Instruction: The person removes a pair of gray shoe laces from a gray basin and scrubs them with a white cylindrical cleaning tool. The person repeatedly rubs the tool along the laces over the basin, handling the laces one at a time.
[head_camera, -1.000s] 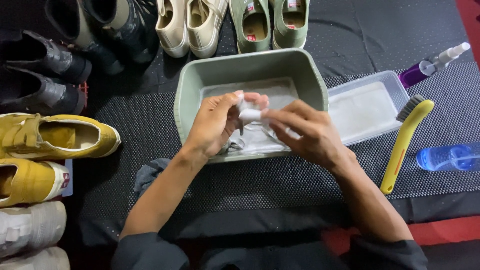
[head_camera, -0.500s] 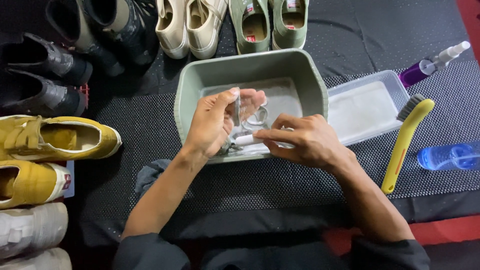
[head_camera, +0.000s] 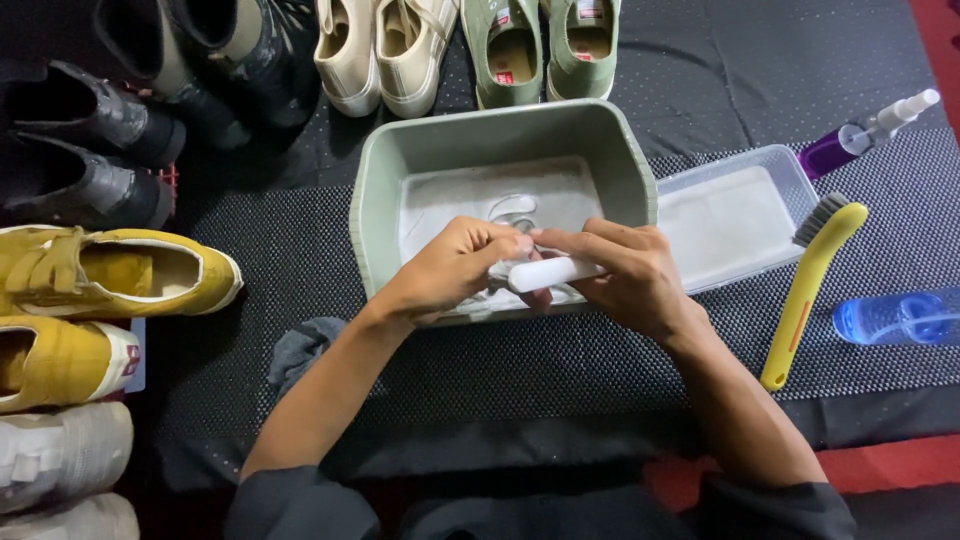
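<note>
My two hands meet over the near rim of a grey-green plastic basin (head_camera: 378, 190) that holds milky water. My right hand (head_camera: 622, 275) grips a small white tube-shaped object (head_camera: 552, 272), held level and pointing left. My left hand (head_camera: 445, 270) closes on its left end with the fingertips, along with a bit of clear or white material that I cannot make out. Both forearms reach in from the bottom of the view.
A clear shallow tub (head_camera: 740, 215) sits right of the basin, with a yellow-handled brush (head_camera: 810, 290), a purple spray bottle (head_camera: 868, 135) and a blue bottle (head_camera: 895, 317) beyond. Yellow shoes (head_camera: 110, 275), black boots (head_camera: 90, 130), cream (head_camera: 385, 50) and green shoes (head_camera: 540, 45) ring the dark mat. A grey cloth (head_camera: 295, 350) lies under my left arm.
The white object was upright between my hands over the basin. It has come down towards the near rim and now lies level, with both hands lower and closer to me.
</note>
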